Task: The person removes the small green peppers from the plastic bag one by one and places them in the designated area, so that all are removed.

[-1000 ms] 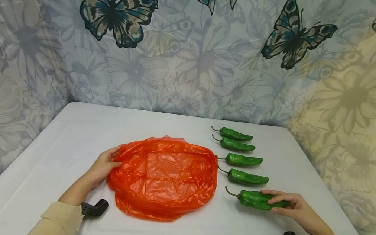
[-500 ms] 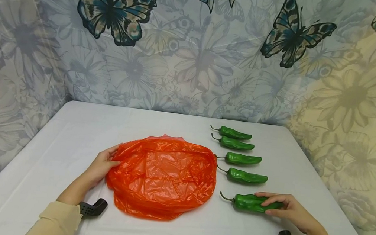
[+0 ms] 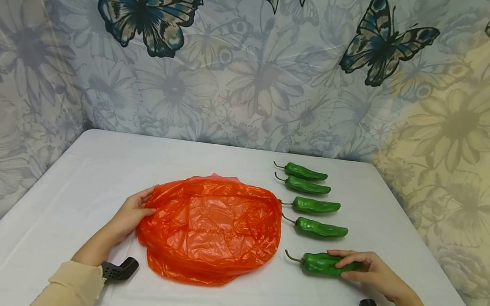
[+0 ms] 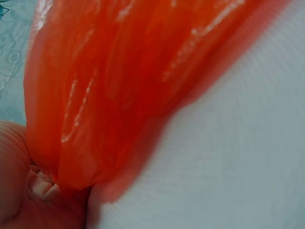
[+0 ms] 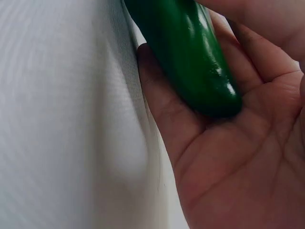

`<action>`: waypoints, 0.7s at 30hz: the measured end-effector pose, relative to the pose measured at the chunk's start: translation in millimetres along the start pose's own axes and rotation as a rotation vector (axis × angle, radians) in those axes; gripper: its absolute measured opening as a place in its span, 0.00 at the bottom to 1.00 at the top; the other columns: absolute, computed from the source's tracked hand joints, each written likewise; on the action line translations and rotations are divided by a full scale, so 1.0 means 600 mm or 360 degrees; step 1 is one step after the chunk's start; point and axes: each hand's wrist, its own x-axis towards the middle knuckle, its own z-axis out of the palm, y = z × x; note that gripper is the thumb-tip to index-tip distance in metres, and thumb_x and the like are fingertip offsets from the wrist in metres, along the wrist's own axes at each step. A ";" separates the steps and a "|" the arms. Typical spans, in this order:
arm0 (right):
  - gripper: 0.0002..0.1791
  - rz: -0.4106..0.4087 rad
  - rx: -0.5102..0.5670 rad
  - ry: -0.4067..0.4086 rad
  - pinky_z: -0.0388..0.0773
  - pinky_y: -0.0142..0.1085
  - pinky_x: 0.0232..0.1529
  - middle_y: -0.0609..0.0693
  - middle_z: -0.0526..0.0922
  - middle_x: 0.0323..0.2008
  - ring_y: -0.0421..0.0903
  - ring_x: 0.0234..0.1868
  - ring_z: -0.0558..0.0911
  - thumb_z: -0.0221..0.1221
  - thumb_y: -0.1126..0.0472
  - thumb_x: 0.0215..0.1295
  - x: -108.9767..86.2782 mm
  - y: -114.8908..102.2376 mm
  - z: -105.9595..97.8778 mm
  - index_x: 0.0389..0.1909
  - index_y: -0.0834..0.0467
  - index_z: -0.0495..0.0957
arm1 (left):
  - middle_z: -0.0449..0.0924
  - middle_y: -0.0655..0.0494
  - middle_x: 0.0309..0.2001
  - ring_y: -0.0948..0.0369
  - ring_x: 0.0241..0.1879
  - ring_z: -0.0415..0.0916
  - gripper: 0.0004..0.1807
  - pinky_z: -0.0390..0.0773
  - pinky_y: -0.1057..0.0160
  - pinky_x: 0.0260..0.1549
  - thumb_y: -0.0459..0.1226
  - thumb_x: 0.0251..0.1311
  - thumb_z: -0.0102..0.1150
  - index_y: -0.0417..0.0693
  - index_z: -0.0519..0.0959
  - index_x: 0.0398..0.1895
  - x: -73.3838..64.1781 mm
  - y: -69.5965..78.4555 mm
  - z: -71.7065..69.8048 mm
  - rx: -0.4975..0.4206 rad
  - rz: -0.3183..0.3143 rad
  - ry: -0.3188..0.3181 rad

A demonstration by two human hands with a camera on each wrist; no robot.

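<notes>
In the head view, a crumpled orange-red plastic bag [image 3: 210,227] lies spread on the white table with its mouth facing me. My left hand [image 3: 127,218] holds its left edge, thumb in front and fingers behind, partly hidden by the plastic. The left wrist view shows the bag's folds [image 4: 105,95] bunched at that palm. At the right, my right hand [image 3: 376,271] grips the tip end of a green pepper [image 3: 318,263] low over the table, its curved stem pointing left. From the right wrist, the pepper's glossy rounded tip [image 5: 200,71] sits between thumb and fingers.
Several more green peppers [image 3: 321,228] lie in a column behind the gripped one, stems toward the bag. The nearer stems reach the bag's right edge. The white table [image 3: 175,152] ends at a floral wall cloth [image 3: 251,85] with butterflies.
My right hand has shifted the green pepper a little left and toward me. The left hand keeps its hold on the bag, which looks unchanged.
</notes>
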 end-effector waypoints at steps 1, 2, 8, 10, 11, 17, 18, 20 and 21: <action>0.14 -0.0006 -0.0003 -0.0003 0.68 0.18 0.56 0.40 0.74 0.60 0.28 0.62 0.68 0.52 0.78 0.58 0.001 0.000 0.000 0.45 0.71 0.77 | 0.48 0.37 0.72 0.45 0.70 0.50 0.35 0.58 0.54 0.63 0.24 0.62 0.42 0.35 0.45 0.72 0.000 0.000 0.000 -0.0002 0.0004 0.0000; 0.14 -0.0014 -0.0006 -0.0007 0.68 0.18 0.56 0.40 0.74 0.60 0.28 0.62 0.68 0.52 0.78 0.58 0.002 -0.001 0.001 0.45 0.71 0.77 | 0.48 0.37 0.72 0.44 0.70 0.50 0.35 0.58 0.54 0.63 0.24 0.62 0.42 0.35 0.45 0.72 0.000 0.001 -0.001 -0.0004 0.0008 0.0000; 0.14 -0.0028 -0.0010 -0.0026 0.66 0.18 0.56 0.41 0.74 0.61 0.29 0.62 0.68 0.52 0.78 0.59 0.007 -0.003 0.005 0.45 0.70 0.78 | 0.48 0.37 0.72 0.44 0.70 0.50 0.35 0.59 0.55 0.62 0.24 0.62 0.42 0.35 0.45 0.72 -0.002 0.002 0.000 -0.0013 0.0006 -0.0005; 0.14 -0.0018 -0.0014 -0.0021 0.66 0.17 0.56 0.41 0.74 0.61 0.29 0.62 0.68 0.51 0.78 0.59 0.007 -0.002 0.005 0.45 0.69 0.78 | 0.47 0.37 0.72 0.44 0.70 0.50 0.35 0.59 0.55 0.62 0.24 0.62 0.42 0.35 0.45 0.72 -0.002 0.003 0.000 -0.0016 0.0001 -0.0007; 0.14 -0.0017 -0.0018 -0.0018 0.66 0.17 0.56 0.41 0.74 0.61 0.28 0.62 0.68 0.51 0.78 0.59 0.007 -0.002 0.005 0.45 0.69 0.78 | 0.47 0.37 0.72 0.44 0.70 0.50 0.35 0.59 0.55 0.62 0.24 0.62 0.42 0.35 0.45 0.72 -0.002 0.003 0.000 -0.0016 -0.0002 -0.0008; 0.14 -0.0014 -0.0065 0.0027 0.65 0.16 0.56 0.39 0.73 0.61 0.27 0.63 0.66 0.52 0.78 0.59 0.007 0.000 0.006 0.45 0.69 0.78 | 0.47 0.37 0.72 0.44 0.71 0.49 0.34 0.59 0.55 0.61 0.25 0.62 0.41 0.35 0.45 0.72 -0.003 0.004 0.001 -0.0013 -0.0007 -0.0009; 0.14 -0.0013 -0.0074 0.0036 0.65 0.16 0.56 0.39 0.73 0.61 0.27 0.63 0.66 0.52 0.78 0.59 0.007 0.000 0.006 0.45 0.69 0.78 | 0.47 0.37 0.72 0.44 0.70 0.50 0.34 0.59 0.55 0.61 0.24 0.62 0.41 0.35 0.45 0.72 -0.003 0.004 0.001 -0.0012 -0.0006 -0.0007; 0.14 -0.0014 -0.0081 0.0043 0.64 0.16 0.56 0.39 0.73 0.61 0.26 0.63 0.66 0.52 0.78 0.59 0.007 0.000 0.006 0.45 0.69 0.78 | 0.47 0.37 0.72 0.44 0.70 0.50 0.35 0.59 0.55 0.62 0.24 0.62 0.42 0.34 0.45 0.72 -0.002 0.004 0.001 -0.0011 -0.0003 -0.0006; 0.14 -0.0016 -0.0080 0.0043 0.64 0.16 0.56 0.39 0.73 0.61 0.26 0.63 0.66 0.52 0.78 0.59 0.007 0.001 0.006 0.45 0.69 0.78 | 0.47 0.37 0.72 0.44 0.70 0.50 0.35 0.59 0.55 0.62 0.24 0.62 0.42 0.34 0.45 0.72 -0.002 0.004 0.001 -0.0010 -0.0004 -0.0006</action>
